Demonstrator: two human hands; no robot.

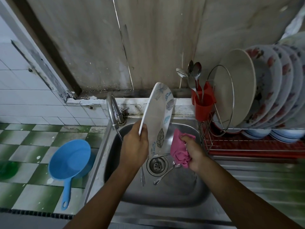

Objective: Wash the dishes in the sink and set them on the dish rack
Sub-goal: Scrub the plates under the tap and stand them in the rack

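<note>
Plate (158,113) upright, face rightward, in grip of left hand (135,147); cloth (179,152) in right hand (195,154)

Dim, flat light; wide-angle bending, right edge blurred.

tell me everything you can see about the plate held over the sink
The plate is white with blue and grey leaf prints round its rim, smooth and glossy, perhaps melamine. It stands nearly on edge over the sink, its face turned right. The left hand grips its left rim. A pink cloth in the right hand sits just beside its lower rim; contact is unclear.
</note>
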